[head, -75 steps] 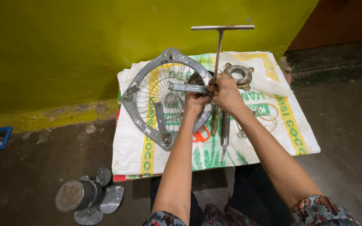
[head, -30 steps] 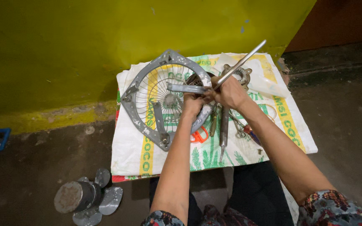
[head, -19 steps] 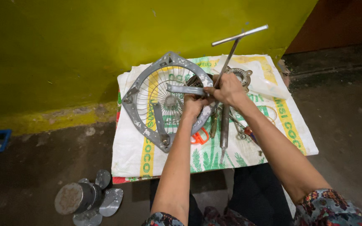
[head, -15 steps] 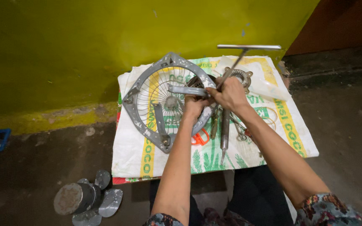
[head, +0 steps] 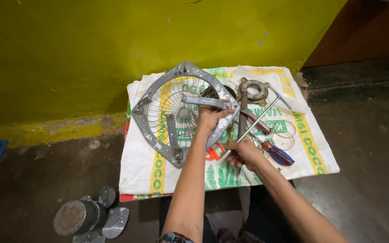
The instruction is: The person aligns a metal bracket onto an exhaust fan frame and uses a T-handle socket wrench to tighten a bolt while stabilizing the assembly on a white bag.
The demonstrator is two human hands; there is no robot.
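A grey metal fan frame [head: 158,118] with a wire guard lies on a white printed sack [head: 140,173] on the floor. My left hand [head: 210,118] grips the frame's right side, next to a grey cross bar [head: 203,101]. My right hand [head: 244,152] is nearer my body, closed around the lower end of a thin T-handle wrench [head: 260,119]. The wrench slants low over the sack, its cross handle up by a round metal ring part [head: 254,90].
A screwdriver with a red and blue handle [head: 278,154], orange-handled pliers [head: 212,153] and thin wire rings [head: 285,135] lie on the sack. A metal fan blade hub [head: 84,217] sits on the dark floor at lower left. A yellow wall [head: 113,40] stands behind.
The T-handle wrench stood upright at the frame and was being turned. My right hand has since drawn back toward me and the wrench has dropped to a low slant. My left hand stayed on the frame.
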